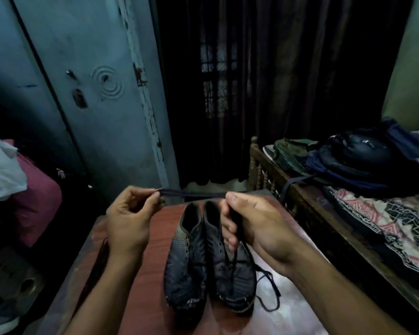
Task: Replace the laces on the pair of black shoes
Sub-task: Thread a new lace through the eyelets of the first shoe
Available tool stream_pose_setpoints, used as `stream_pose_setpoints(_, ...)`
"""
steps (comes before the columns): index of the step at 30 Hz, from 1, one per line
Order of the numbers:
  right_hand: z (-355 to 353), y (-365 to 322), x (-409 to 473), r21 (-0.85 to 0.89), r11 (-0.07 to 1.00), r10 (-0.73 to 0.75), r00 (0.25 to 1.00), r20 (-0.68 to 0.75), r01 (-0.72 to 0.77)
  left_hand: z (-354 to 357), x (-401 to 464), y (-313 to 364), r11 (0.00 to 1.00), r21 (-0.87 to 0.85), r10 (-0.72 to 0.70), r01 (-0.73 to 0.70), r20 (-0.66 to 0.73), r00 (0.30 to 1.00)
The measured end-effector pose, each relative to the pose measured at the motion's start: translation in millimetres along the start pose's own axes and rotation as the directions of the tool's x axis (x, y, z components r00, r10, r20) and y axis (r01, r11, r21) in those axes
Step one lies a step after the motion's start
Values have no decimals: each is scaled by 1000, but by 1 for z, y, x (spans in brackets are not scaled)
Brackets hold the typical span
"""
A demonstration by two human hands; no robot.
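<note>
While both hands held a stretch of dark lace (194, 195) taut above the heels, the pair of black shoes (209, 257) stood side by side on the reddish-brown table (140, 298), toes toward the near edge and openings toward the far end. The lace ran from the right hand (249, 223) down to the lower eyelets of the right shoe (230, 262), and a slack loop of it lay on the table just right of that shoe. The left shoe (186, 262) appeared to carry no lace, though the dim light left that uncertain.

Judging from this, the step was evening out or drawing through the lace on the right shoe. To do it well, the lace would want to be kept flat and untwisted between the hands, the free end held close to its tip so it could be fed cleanly into the next eyelet, and the pull kept gentle enough that the shoe did not slide or tip.

On the left hand (128, 221), thumb and forefinger pinched the lace end, the other fingers loosely curled beneath. On the right, the thumb pressed the lace against the forefinger and the remaining fingers curled round the strand hanging down to the shoe.
</note>
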State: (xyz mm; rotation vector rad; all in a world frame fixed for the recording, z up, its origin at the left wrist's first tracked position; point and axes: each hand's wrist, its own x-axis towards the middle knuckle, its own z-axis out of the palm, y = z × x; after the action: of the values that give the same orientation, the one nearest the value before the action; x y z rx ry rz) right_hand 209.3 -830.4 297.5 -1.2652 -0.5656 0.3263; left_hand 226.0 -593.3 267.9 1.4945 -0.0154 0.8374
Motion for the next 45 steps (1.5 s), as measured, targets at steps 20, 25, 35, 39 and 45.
stream_pose_setpoints(20,1,-43,43,368,909,-132,972,-192,196,110,-131,-39,627,-405,-523,665,414,745)
stream_pose_setpoints(25,-27,-53,44,386,890,-137,949,-283,243,82,-117,-34,743,-331,-476,582,350,807)
stream_pose_setpoints(35,-72,-11,27,45,998,-15,878,-478,41,-11,-82,-43,936,-8,-348,353,155,925)
stream_pose_setpoints(39,-81,30,17,-59,995,36,858,-513,-77,-35,-78,-46,942,84,-335,326,158,929)
stream_pose_setpoints(45,-100,84,6,-105,973,126,854,-505,-206,-58,-80,-62,932,193,-343,306,204,917)
